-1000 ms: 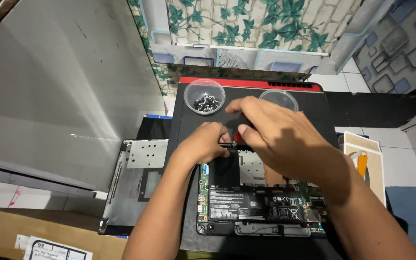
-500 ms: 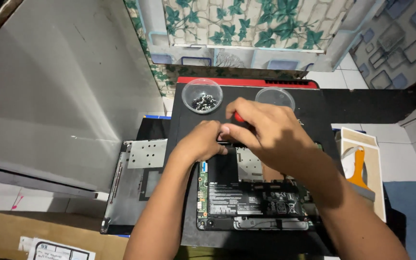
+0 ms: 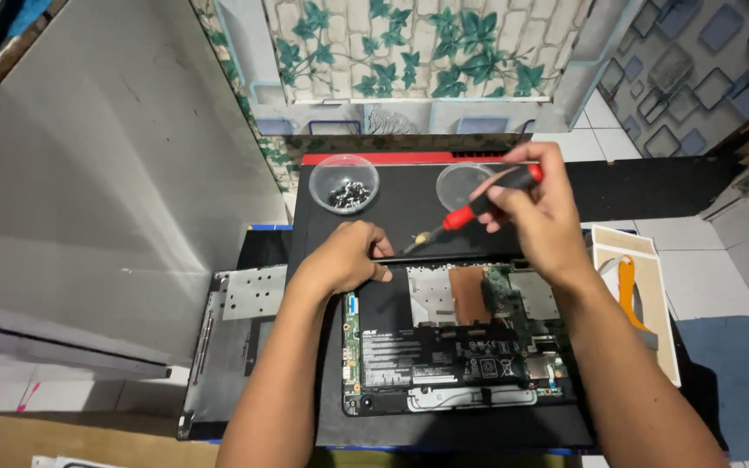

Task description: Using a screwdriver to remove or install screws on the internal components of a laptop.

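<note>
Clear screw dish beyond hands, laptop.

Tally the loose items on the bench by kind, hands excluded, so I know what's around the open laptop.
Screwdrivers: 1, red and black, in the right hand
Clear round dishes: 2, one with screws, one looking empty
Open laptops: 1, left hand on its top edge
Removed metal covers: 1
Trays with an orange tool: 1
Total: 6

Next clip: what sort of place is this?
Probably a home electronics repair spot on a tiled floor: an opened laptop with its board bared, a red-handled screwdriver in the right hand, a small bowl of screws.
</note>
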